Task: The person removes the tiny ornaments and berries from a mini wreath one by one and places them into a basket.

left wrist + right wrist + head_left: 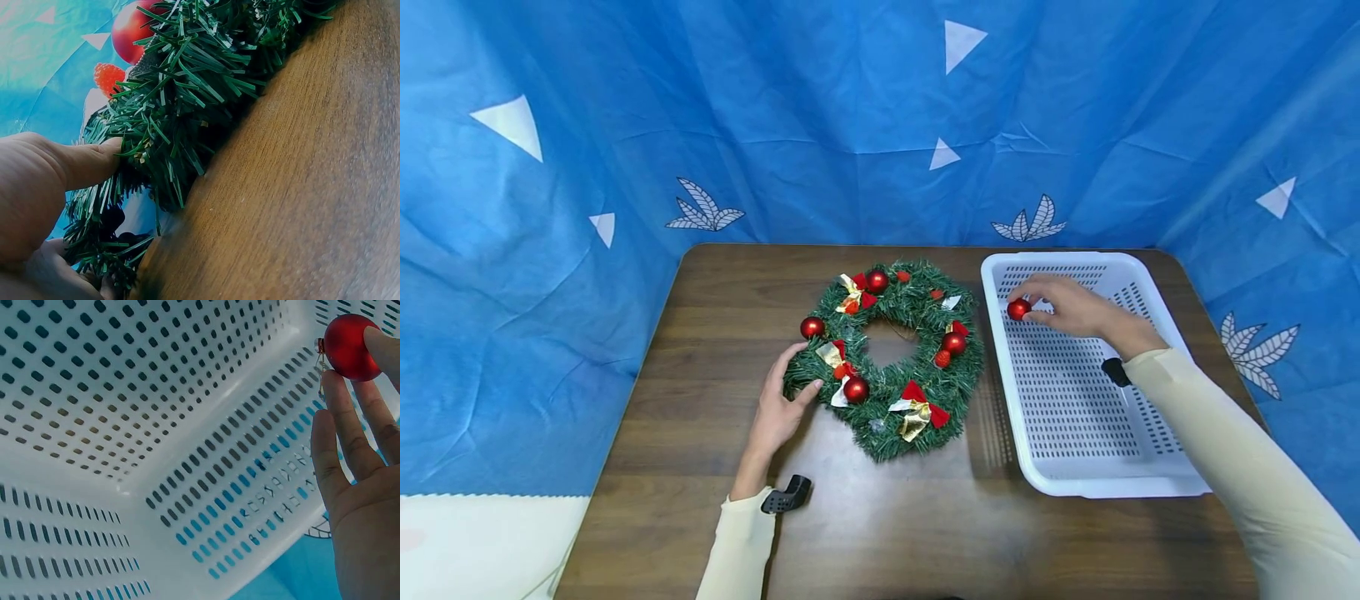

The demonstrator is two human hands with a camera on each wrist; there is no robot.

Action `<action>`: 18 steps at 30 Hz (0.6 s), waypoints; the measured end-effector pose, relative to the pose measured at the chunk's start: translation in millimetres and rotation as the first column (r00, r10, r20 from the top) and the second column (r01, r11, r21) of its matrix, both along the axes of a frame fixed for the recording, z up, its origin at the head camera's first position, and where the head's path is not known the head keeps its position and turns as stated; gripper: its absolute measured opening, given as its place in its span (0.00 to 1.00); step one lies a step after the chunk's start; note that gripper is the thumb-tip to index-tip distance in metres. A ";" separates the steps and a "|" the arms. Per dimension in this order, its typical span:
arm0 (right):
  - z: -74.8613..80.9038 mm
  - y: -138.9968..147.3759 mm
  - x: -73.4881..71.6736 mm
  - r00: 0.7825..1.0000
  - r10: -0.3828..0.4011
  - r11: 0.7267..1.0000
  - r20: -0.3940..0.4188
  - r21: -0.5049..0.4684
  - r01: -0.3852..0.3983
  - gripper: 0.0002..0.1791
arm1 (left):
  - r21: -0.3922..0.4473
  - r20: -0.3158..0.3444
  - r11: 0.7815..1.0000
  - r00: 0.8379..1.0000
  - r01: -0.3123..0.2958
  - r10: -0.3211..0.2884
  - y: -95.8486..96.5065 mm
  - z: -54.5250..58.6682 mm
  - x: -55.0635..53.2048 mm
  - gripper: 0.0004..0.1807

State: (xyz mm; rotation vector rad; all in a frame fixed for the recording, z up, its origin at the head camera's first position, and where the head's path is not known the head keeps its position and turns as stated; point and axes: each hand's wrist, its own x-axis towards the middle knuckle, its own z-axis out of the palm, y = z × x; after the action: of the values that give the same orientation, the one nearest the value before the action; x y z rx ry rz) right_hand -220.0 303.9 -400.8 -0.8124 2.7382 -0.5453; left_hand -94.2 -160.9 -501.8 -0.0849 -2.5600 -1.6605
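Observation:
A green Christmas wreath (917, 454) lies on the table, dressed with red balls, red berries and red-and-gold bows. At its left edge my left hand (781, 412) holds the greenery, thumb on one side and fingers on the other. The left wrist view shows the thumb (94, 164) against the needles, with the fingers partly hidden. Over the far left part of the white basket (1018, 433), my right hand (1067, 307) pinches a shiny red Christmas ball (350, 349) between thumb and fingers. A thin hanging loop trails from the ball's metal cap.
The perforated basket stands to the right of the wreath on the brown wooden table (700, 433). A blue curtain (850, 100) with white triangles and leaf prints hangs behind the table and along its sides. Dark straps (786, 495) sit on the wrists.

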 end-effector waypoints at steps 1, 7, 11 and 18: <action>-1.6 -0.2 0.0 1.000 -0.005 1.000 0.004 -0.001 0.005 0.22 | -0.001 0.000 1.000 1.000 0.000 0.000 -0.1 0.3 0.3 0.36; -7.6 0.8 -0.9 1.000 -0.007 1.000 0.020 0.014 0.007 0.20 | -0.005 -0.003 1.000 1.000 0.006 -0.006 -0.2 0.3 -0.1 0.35; -11.0 2.4 -2.2 1.000 -0.006 0.999 0.026 0.040 0.005 0.20 | -0.003 0.002 1.000 1.000 0.004 -0.004 -0.2 -0.6 -0.2 0.35; -11.5 5.9 -2.7 0.999 -0.023 0.997 0.022 0.068 0.022 0.22 | 0.004 0.000 1.000 1.000 0.007 -0.007 -0.5 -1.7 -1.0 0.35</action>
State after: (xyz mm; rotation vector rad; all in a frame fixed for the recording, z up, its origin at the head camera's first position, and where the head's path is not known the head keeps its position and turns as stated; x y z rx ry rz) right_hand -222.7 309.8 -412.4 -0.7553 2.7321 -0.4599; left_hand -95.2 -161.4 -503.4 -0.0943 -2.5594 -1.6682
